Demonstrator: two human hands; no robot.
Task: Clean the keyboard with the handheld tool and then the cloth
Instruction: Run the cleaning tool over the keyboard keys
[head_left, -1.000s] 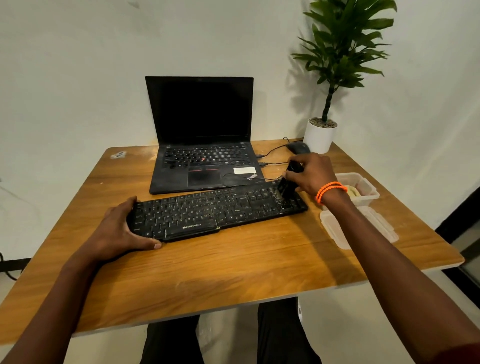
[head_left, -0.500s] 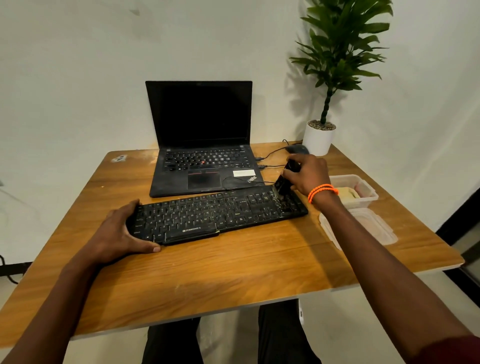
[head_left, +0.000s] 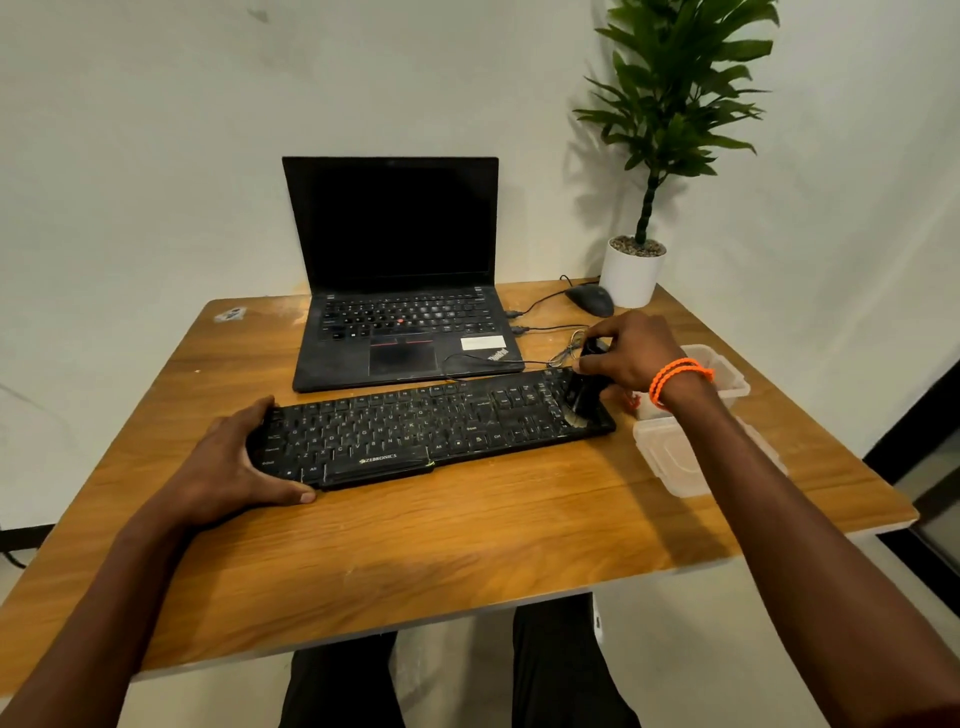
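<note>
Black keyboard (head_left: 431, 428) — left hand (head_left: 236, 457) gripping its end, right hand (head_left: 631, 356) clutching handheld tool (head_left: 587, 384).

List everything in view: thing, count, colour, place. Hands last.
keyboard: 1, black, table centre
handheld tool: 1, black, on keyboard's right end
laptop: 1, black, open behind keyboard
mouse: 1, dark, far right by pot
potted plant: 1, green in white pot, far right corner
container: 1, clear, right of keyboard
lid: 1, clear, right edge
table: 1, wood
left hand: holds keyboard's left end
right hand: grips tool, orange bands on wrist
</note>
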